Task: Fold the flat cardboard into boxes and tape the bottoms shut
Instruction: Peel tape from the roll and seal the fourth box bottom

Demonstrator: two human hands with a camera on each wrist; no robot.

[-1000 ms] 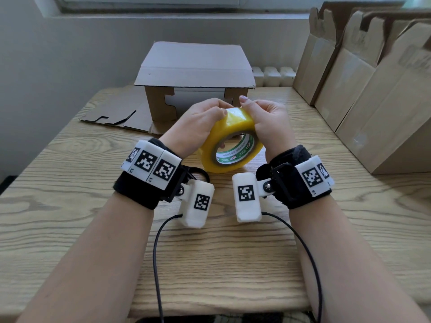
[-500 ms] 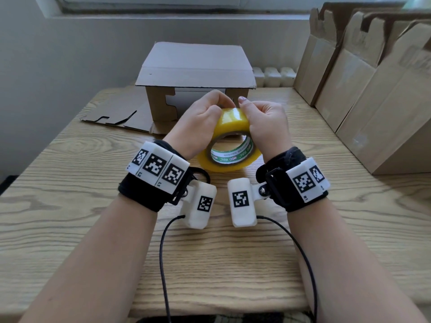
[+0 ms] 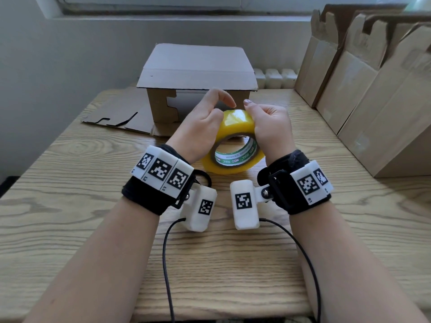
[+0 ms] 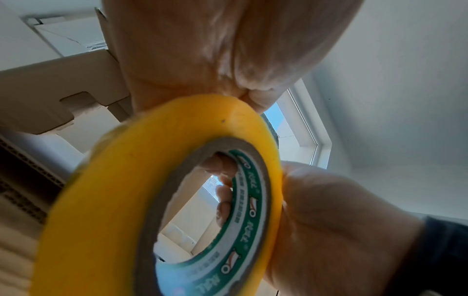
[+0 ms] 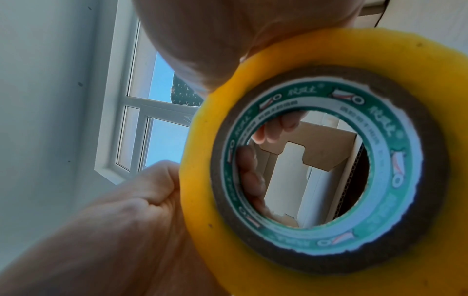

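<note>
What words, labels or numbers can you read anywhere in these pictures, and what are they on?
Tape roll, green and white core label: Chinese characters and a red-and-white logo repeat around it, too blurred to read.
Wrist trackers: black-and-white square code markers, no words; tiny marks beneath them are too small to read.
Folded cardboard box and the flat cardboard leaning at the right: no readable print.

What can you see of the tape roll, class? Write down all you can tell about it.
The tape roll is a thick ring of glossy yellow tape wound on a brown cardboard core with a green-and-white printed liner. It is held on edge, tilted, above the table, in front of the box. The left hand and right hand grip its sides, fingers hooked through the core. No loose end shows.
</note>
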